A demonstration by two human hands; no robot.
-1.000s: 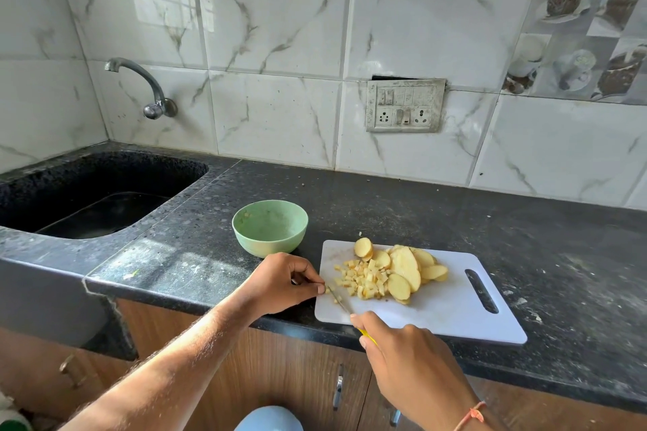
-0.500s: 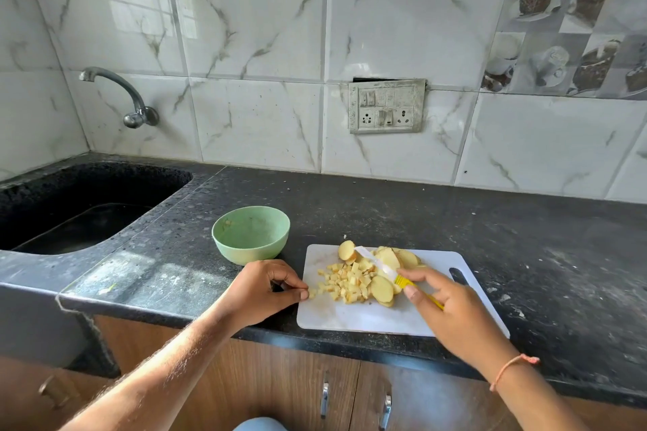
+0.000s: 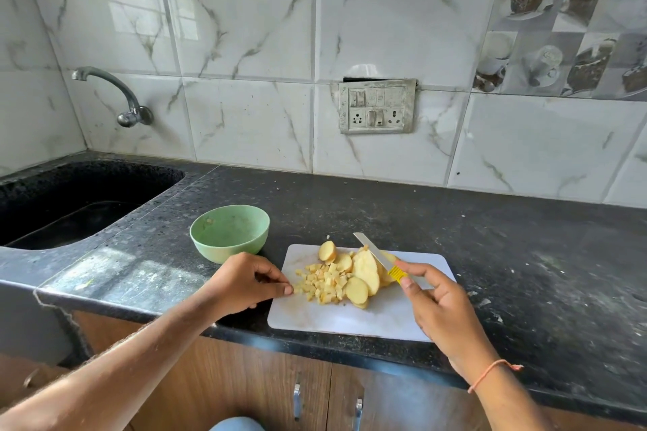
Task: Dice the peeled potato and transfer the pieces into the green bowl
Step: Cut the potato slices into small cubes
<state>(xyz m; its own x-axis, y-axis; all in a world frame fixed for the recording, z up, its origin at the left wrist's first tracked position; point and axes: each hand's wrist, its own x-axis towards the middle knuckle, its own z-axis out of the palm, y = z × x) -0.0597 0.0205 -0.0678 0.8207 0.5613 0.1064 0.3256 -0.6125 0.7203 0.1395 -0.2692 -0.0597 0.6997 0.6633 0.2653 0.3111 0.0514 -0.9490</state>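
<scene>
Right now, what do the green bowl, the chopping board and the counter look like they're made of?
Green bowl: likely matte plastic, uniform pastel with soft sheen. Chopping board: probably white plastic, thin, smooth, rounded corners. Counter: seemingly polished black granite, speckled and reflecting light.

The table (image 3: 455,227) was a dark speckled stone slab (dusty, with pale smears and crumbs). A white cutting board (image 3: 353,317) lay at its front edge. The green bowl (image 3: 229,233) stood just left of the board and slightly behind it. Further left of the board, a black sink (image 3: 70,206) was sunk into the table.
</scene>
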